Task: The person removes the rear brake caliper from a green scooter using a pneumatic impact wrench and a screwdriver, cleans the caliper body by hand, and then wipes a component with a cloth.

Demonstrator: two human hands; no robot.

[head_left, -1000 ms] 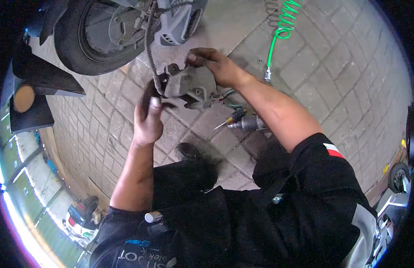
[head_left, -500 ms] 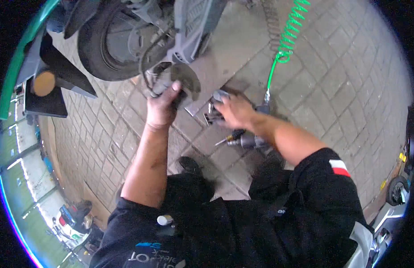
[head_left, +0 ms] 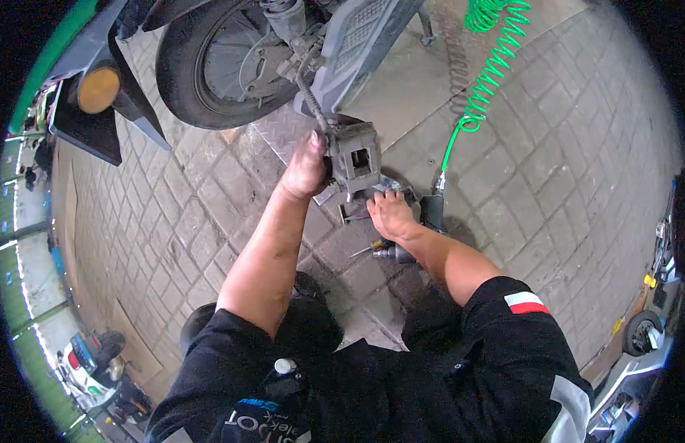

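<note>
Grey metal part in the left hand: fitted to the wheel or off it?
Off: the left hand holds the metal part clear of the wheel, a hose running to it.

Two hands (head_left: pixel 304 171) (head_left: pixel 392 216), one brake caliper (head_left: pixel 347 156), one green coiled hose (head_left: pixel 491 75), one screwdriver (head_left: pixel 376 245)

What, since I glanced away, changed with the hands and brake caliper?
The right hand came off the brake caliper and went down to small metal parts on the paving; the caliper turned, its rectangular opening now showing. The left hand still holds it.
</note>
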